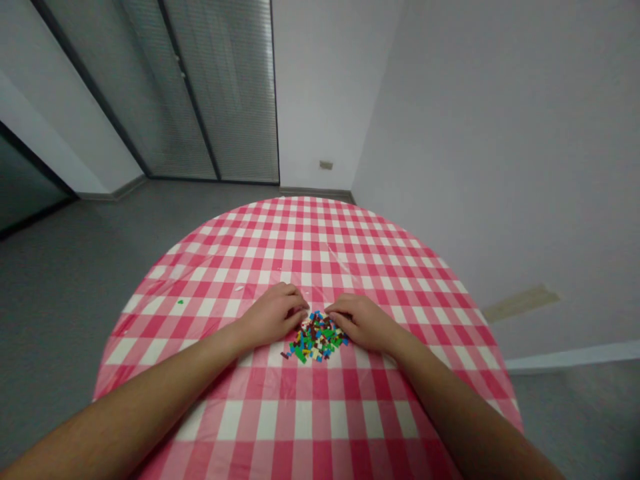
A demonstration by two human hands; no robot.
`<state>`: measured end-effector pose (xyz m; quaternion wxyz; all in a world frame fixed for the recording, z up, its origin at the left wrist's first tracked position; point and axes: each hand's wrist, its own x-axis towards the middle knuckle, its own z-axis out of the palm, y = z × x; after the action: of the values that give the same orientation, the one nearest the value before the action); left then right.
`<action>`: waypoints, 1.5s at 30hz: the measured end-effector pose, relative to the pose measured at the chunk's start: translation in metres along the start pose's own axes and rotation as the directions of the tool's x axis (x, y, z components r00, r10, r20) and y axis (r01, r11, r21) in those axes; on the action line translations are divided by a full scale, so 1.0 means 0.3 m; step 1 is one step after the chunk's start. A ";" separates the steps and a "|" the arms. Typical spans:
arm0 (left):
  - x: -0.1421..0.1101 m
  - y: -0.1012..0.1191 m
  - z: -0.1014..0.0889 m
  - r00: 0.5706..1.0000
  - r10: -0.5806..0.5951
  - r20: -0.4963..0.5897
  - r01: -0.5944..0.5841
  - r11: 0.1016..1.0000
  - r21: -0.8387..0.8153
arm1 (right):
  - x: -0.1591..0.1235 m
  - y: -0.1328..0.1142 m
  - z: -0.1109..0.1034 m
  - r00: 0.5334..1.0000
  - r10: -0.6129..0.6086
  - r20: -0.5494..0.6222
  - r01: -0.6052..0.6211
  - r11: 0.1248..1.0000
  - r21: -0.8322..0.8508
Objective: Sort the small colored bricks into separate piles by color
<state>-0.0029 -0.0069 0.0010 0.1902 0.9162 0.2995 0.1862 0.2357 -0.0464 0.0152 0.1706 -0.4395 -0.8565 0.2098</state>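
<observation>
A small heap of tiny building bricks point(317, 339) in blue, green, brown, yellow and white lies on the table in front of me. On its left side rests my left hand point(275, 312), fingers bent and parted from the thumb, tips at the heap's upper left edge. From the other side my right hand point(364, 321) reaches in, fingers stretched toward the heap and thumb apart, touching or nearly touching bricks at the upper right. No brick can be seen held in either hand. A brown brick point(285, 355) lies at the heap's lower left edge.
A red-and-white checked cloth point(310, 233) covers the round table. One small green piece point(181, 302) lies far to the left, and a whitish scrap point(239, 289) sits beyond my left hand. Behind the table stand a glass partition with blinds point(230, 93) and a pale wall point(490, 167).
</observation>
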 end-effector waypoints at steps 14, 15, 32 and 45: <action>-0.007 -0.012 0.013 0.998 0.051 0.033 -0.047 0.993 -0.106 | 0.001 0.034 0.003 0.988 0.086 -0.132 -0.084 0.996 0.020; -0.005 -0.011 0.012 0.998 0.047 0.032 -0.043 0.993 -0.110 | 0.003 0.044 0.006 0.983 0.090 -0.162 -0.090 0.996 0.008; 0.008 -0.026 0.020 0.997 0.059 0.043 -0.053 0.991 -0.123 | 0.022 0.072 0.028 0.971 0.102 -0.214 -0.105 0.994 -0.001; 0.009 0.005 0.007 0.999 0.045 0.012 -0.042 0.986 -0.162 | 0.024 0.085 0.031 0.960 0.136 -0.246 -0.131 0.991 0.035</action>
<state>0.0010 -0.0069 0.0006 0.2620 0.9056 0.2617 0.2067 0.2447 -0.0291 -0.0048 0.2660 -0.5173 -0.7949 0.1722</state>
